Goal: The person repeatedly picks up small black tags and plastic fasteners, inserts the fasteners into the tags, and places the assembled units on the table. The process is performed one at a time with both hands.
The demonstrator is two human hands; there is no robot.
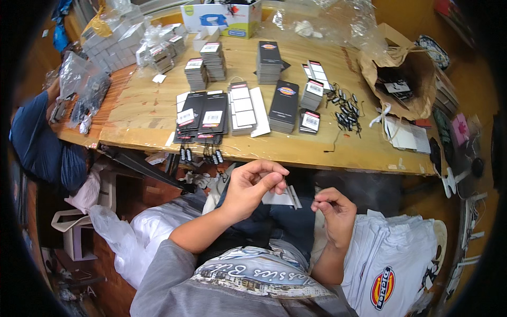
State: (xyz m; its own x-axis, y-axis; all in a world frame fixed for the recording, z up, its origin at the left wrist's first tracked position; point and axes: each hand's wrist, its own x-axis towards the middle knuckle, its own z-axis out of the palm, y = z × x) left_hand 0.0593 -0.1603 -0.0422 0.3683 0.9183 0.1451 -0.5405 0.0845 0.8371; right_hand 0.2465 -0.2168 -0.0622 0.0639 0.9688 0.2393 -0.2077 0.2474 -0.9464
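My left hand is raised over my lap, its thumb and forefinger pinched together. Just below these fingertips, white cards show against my dark trousers; whether they hang from my fingers or lie on my lap I cannot tell. To the right, my right hand is closed with its fingertips pressed together, apart from the left. Anything thin in either pinch is too small to make out. Nearest on the table are black hang tags with white stickers, their strings dangling over the front edge.
Stacks of tags stand on the wooden table, with loose black strings beside them. A paper bag sits at right. Folded white shirts are piled at my right, clear plastic at my left. Another person's arm is far left.
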